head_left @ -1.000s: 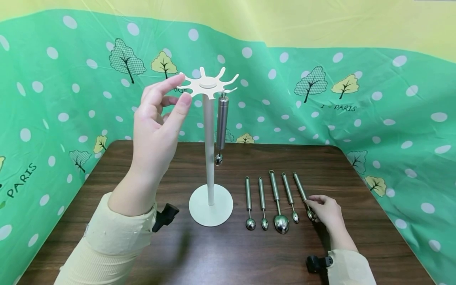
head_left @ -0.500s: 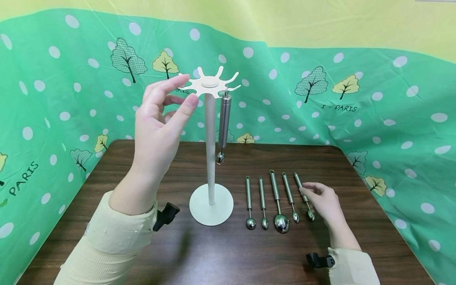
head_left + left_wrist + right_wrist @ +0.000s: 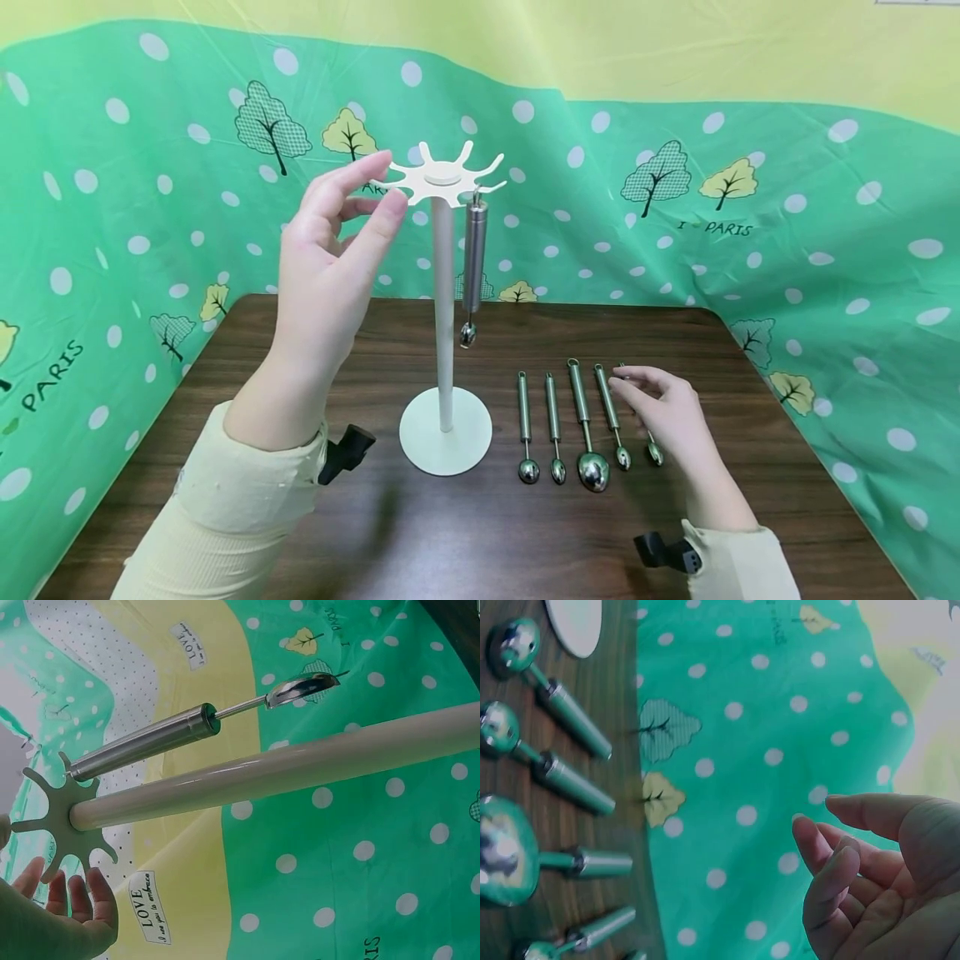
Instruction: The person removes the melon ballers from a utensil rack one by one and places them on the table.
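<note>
A white stand (image 3: 444,300) with a ring of curved hooks rises from a round base in the head view. My left hand (image 3: 322,250) is at the hooks on its left side, thumb and index finger apart around a hook; whether they touch it I cannot tell. On a right-hand hook hangs a steel-handled scoop (image 3: 150,739), head down. My right hand (image 3: 667,417) hovers over the rightmost scoop (image 3: 656,454), hiding most of its handle. In the right wrist view the fingers (image 3: 829,885) are loosely bent, with nothing between them and the thumb.
Several more steel scoops lie in a row right of the stand, including a large-bowled scoop (image 3: 592,471) in the middle. Dark wooden table (image 3: 525,550) beneath. A green and yellow patterned cloth (image 3: 585,208) hangs behind and at both sides.
My right hand has moved away from me along the rightmost scoop, from its head toward the handle's far end. The hooks and hanging scoop have shifted slightly right; my left hand stays beside them.
</note>
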### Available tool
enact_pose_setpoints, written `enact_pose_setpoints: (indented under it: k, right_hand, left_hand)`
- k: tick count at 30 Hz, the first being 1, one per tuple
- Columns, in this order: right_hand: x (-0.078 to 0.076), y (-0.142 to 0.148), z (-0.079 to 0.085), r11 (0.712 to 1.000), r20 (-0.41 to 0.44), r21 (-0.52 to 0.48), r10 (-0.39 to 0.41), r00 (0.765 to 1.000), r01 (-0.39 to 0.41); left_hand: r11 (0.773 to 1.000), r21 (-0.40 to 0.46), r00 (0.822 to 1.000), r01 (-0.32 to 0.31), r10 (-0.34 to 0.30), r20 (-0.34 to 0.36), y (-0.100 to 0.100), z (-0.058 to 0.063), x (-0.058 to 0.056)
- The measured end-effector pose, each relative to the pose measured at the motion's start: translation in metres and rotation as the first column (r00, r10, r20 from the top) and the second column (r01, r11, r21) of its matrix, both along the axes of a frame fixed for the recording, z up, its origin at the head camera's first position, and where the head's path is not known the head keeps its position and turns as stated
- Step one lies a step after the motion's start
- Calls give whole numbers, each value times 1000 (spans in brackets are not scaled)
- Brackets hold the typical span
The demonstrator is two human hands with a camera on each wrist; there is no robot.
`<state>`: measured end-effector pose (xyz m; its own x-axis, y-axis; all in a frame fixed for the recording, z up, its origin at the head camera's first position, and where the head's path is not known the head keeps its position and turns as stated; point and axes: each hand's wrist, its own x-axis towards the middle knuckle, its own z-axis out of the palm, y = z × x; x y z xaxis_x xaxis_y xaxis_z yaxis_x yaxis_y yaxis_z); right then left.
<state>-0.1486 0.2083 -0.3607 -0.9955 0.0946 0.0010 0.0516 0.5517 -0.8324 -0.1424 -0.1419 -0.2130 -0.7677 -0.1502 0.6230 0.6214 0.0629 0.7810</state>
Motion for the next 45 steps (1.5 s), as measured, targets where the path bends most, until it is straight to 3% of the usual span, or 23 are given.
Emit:
enact_pose_setpoints:
  k: [9,19,35,45]
  right_hand:
    - [7,-23,9,998,-75,57,35,997,-31]
    - [12,-44,20,996,-93,10,84,992,-83]
    - [11,-65,37,981,-99,-83,167,981,-176]
    - [6,-77,40,974,-143,-84,198,970,-212]
  left_hand:
    - [1000,-7,1000,-13,14,26,0,3,0]
    - [999,6,989,53,-54,138,1,7,5]
    - [998,5,991,56,-56,118,2,4,1]
    - [1000,12,995,25,-26,93,2,2,-1]
